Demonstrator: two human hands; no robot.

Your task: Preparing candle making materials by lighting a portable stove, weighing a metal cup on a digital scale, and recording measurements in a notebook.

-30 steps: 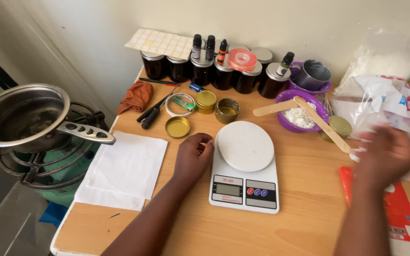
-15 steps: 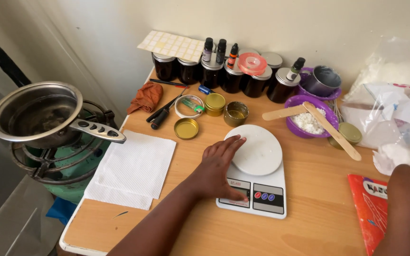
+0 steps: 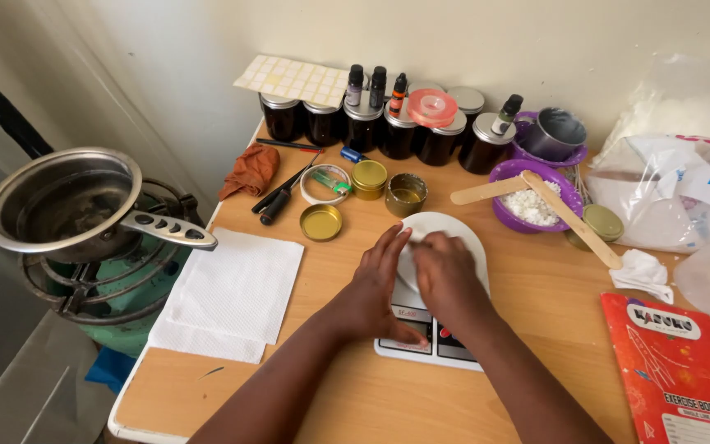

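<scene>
Against a pale wall, our wooden table was crowded, and both our hands lay on the white digital kitchen scale at its middle: the left hand was spread flat along the scale's left side with its thumb by the display, grasping nothing, and the right hand lay over the round white platform; whether it was pinching anything we could not tell. We judged that leaning on the platform could throw the reading off, and that a careless elbow could knock the wooden sticks lying across the purple bowl, which held white flakes. An open gold tin just behind the scale seemed to hold yellowish liquid; a sweep of the hand might tip it. Dark jars with silver lids lined the wall, their contents hidden, small dropper bottles standing on them. A shallow gold lid lay bare. At left, a steel saucepan sat on a gas burner, apparently holding nothing, its handle jutting toward the white paper towel.
</scene>
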